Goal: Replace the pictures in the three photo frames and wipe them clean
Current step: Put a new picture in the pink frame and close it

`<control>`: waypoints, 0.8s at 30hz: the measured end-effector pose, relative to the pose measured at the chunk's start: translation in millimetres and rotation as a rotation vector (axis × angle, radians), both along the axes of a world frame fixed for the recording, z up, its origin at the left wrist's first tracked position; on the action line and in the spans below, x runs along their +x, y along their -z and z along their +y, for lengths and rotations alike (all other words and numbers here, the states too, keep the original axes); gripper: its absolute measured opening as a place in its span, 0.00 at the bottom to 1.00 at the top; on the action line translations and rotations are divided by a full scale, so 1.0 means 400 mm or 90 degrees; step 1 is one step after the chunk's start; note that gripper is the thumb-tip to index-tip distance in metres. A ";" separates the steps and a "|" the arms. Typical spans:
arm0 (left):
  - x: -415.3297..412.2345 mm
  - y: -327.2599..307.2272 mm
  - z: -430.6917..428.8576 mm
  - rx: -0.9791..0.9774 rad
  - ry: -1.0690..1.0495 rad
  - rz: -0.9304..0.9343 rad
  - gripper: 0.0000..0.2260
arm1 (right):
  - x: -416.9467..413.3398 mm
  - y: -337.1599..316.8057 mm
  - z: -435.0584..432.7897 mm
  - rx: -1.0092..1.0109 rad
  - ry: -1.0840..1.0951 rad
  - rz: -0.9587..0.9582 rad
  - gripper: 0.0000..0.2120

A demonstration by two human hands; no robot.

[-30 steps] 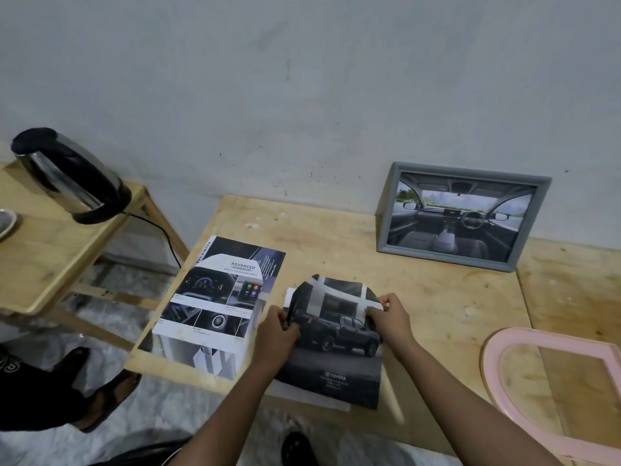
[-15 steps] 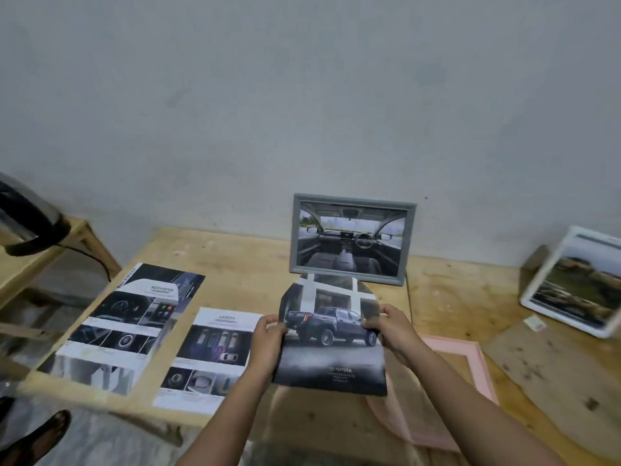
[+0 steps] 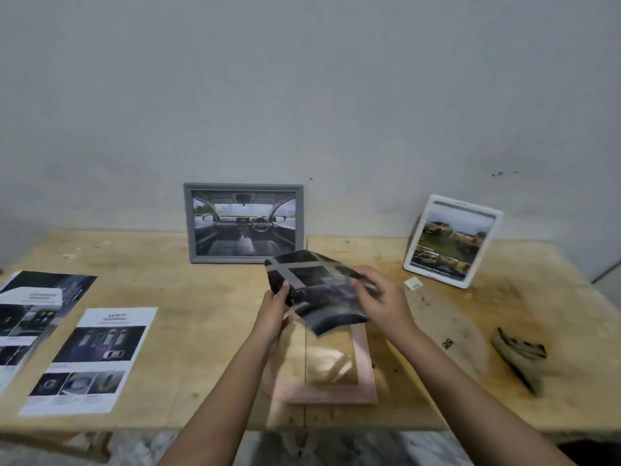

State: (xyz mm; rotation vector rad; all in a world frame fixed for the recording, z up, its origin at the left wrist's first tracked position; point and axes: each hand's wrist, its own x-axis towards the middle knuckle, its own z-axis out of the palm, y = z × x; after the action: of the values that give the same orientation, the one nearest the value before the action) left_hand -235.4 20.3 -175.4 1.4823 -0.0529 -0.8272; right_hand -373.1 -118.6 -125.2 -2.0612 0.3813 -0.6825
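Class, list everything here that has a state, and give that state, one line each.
Grey frame: upright at the wall, filled.
White frame: standing tilted back, filled.
Pink frame: flat on table, empty.
Picture: bent, held over pink frame.
Left hand: grips picture's left edge.
Right hand: grips picture's right edge.
Cloth: crumpled on table, untouched.

A pink frame point(image 3: 364, 364) lies beside a grey frame point(image 3: 189, 223) and a white frame point(image 3: 468, 280); the held picture point(image 3: 322, 290) is dark grey
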 end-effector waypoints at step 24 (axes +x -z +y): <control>-0.033 0.178 0.141 0.332 0.091 -0.250 0.23 | -0.074 0.336 0.109 -0.324 -0.202 0.446 0.26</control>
State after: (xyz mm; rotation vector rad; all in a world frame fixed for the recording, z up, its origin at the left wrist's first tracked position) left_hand -248.7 76.5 -246.6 2.1415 -0.2540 -0.6780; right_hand -402.9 -75.0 -259.7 -2.7412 0.2677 0.1846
